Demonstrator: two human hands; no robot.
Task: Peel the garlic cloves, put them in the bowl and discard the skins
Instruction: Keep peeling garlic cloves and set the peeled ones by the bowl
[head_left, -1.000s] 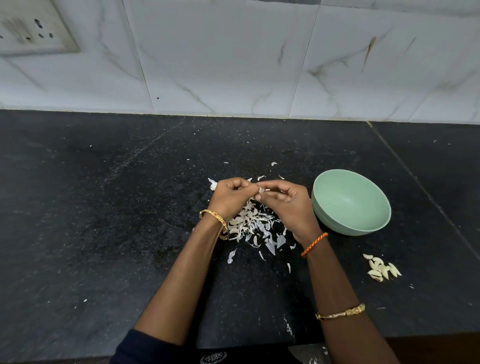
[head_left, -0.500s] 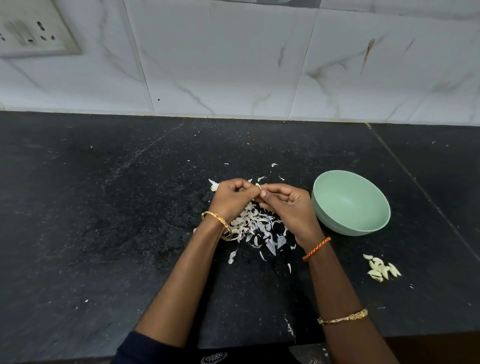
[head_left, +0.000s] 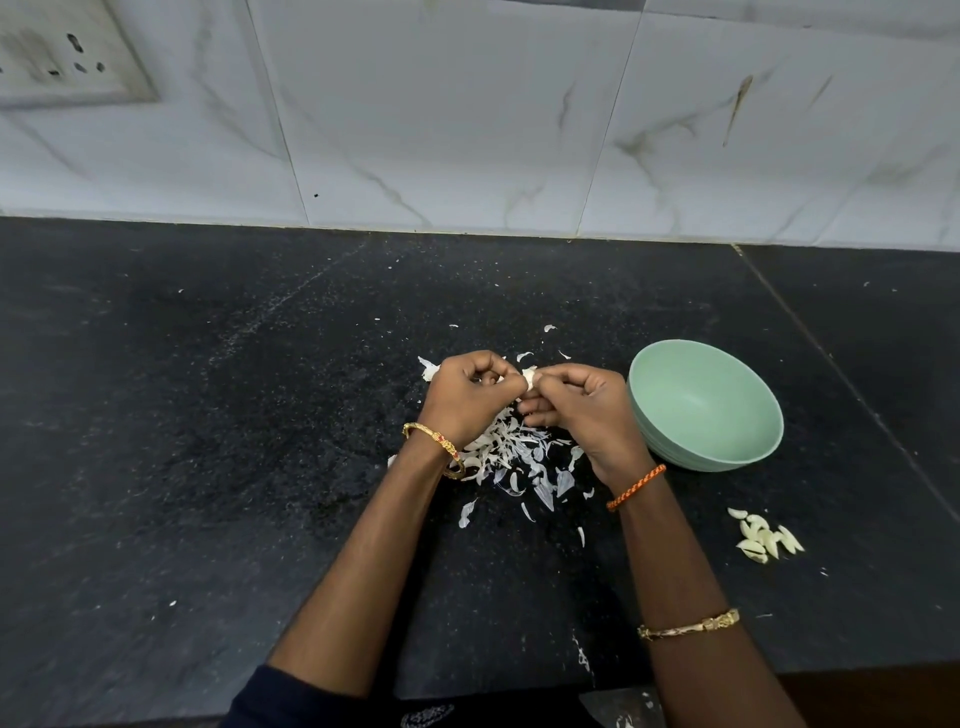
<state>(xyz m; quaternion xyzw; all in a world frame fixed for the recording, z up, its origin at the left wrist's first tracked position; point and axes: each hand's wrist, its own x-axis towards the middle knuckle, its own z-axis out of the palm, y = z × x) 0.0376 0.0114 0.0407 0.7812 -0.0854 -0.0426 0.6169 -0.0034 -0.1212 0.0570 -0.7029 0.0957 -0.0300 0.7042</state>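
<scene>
While both hands are working together over the dark bench (head_left: 208, 467), the task is looking partly done rather than finished. The left hand (head_left: 467, 397) and the right hand (head_left: 582, 410) are meeting just above the heap of skins (head_left: 511, 457), and a pale garlic clove (head_left: 530, 378) is showing between them. The fingers (head_left: 550, 374) of the right hand are curling in and pinching the clove at its near end; the left hand's fingers are also curling tightly toward it, and they appear to be gripping the same clove or the skin on it, though the exact contact is hidden by the knuckles. So the step in hand is most likely stripping skin from one more clove.

As for what is done, a good number of cloves seem to have been peeled already: papery skins are lying in a loose pile under the hands, with stray flakes scattered farther out. A small cluster of peeled cloves (head_left: 766, 538) is sitting on the bench near the right forearm, well apart from the pile. The green bowl (head_left: 727, 452) is standing just right of the right hand, and its visible inside is showing nothing in it.

What is left, by this reckoning: finishing the clove being worked, moving all the peeled cloves into the bowl, and gathering and discarding the skins, none of which is looking started.
</scene>
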